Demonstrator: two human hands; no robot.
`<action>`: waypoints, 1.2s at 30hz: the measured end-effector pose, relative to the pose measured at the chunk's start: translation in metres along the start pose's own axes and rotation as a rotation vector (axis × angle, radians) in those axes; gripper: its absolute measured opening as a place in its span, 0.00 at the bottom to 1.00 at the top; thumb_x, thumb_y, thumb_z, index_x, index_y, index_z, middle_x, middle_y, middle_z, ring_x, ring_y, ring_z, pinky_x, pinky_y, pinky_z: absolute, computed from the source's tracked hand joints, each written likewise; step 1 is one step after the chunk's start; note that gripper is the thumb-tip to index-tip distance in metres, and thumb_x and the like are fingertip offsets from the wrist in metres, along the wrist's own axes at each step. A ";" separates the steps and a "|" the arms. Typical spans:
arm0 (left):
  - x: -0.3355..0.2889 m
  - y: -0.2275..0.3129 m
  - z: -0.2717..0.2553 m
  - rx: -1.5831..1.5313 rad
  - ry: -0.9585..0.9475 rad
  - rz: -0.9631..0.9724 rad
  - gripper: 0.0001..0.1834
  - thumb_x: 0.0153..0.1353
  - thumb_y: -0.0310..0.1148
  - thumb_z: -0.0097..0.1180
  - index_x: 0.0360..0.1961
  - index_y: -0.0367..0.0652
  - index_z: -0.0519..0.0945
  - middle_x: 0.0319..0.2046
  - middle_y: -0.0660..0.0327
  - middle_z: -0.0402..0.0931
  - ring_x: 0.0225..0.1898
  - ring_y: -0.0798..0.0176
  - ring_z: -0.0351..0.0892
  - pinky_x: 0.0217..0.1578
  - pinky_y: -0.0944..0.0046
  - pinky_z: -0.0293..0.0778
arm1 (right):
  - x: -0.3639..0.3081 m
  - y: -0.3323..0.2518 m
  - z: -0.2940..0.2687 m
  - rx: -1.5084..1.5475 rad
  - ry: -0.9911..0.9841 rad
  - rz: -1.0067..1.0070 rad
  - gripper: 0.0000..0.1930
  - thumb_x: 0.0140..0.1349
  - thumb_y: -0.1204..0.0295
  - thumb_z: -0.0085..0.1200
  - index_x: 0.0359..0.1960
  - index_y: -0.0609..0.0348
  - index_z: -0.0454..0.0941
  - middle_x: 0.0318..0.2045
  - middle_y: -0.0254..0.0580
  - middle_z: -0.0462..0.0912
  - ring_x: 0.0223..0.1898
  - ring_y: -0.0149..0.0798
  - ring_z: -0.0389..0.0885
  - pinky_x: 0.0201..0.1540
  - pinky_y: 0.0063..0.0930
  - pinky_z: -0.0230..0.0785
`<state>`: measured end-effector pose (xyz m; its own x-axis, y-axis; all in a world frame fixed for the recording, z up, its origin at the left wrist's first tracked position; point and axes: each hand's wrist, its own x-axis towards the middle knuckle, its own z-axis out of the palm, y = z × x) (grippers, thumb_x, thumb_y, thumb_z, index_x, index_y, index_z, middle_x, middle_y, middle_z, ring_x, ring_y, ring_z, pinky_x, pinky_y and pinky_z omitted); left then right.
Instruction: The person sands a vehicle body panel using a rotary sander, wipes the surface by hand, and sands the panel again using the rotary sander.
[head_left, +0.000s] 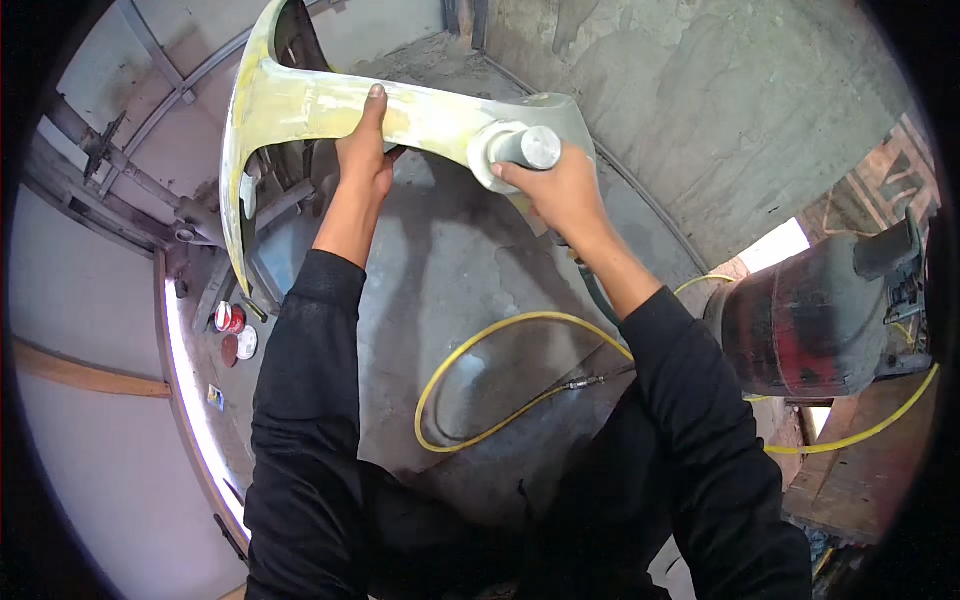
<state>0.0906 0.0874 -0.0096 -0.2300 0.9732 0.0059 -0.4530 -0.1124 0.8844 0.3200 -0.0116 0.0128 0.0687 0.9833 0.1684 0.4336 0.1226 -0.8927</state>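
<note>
A large curved panel (pixel 310 107), pale yellow with white and grey patches, is held up across the upper middle. It flares into a long tapering edge at its left end. My left hand (pixel 366 155) grips its lower edge, thumb on the front face and fingers behind. At the right end, my right hand (pixel 565 190) is closed round a silver cylindrical tool (pixel 541 147) with a round white base against the panel. Its exact kind is unclear. A dark hose (pixel 596 292) hangs below this hand, its upper end hidden.
A yellow hose (pixel 480 335) with a metal coupling (pixel 582 382) loops over the grey floor (pixel 400 400). At right stands a dark, red-marked tank (pixel 800 315). Small tins (pixel 229 318) and discs lie by the left wall. A metal frame (pixel 195 220) stands at left.
</note>
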 end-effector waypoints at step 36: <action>-0.013 0.006 0.007 -0.012 0.019 0.002 0.29 0.64 0.41 0.66 0.62 0.43 0.71 0.55 0.59 0.76 0.55 0.58 0.77 0.53 0.48 0.75 | 0.005 0.001 0.003 -0.011 -0.032 -0.007 0.23 0.50 0.62 0.71 0.45 0.65 0.84 0.39 0.54 0.87 0.43 0.51 0.86 0.47 0.39 0.75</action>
<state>0.0974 0.0754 -0.0011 -0.2471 0.9690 -0.0010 -0.4624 -0.1170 0.8789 0.3183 -0.0063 0.0112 0.0371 0.9862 0.1612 0.4441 0.1283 -0.8868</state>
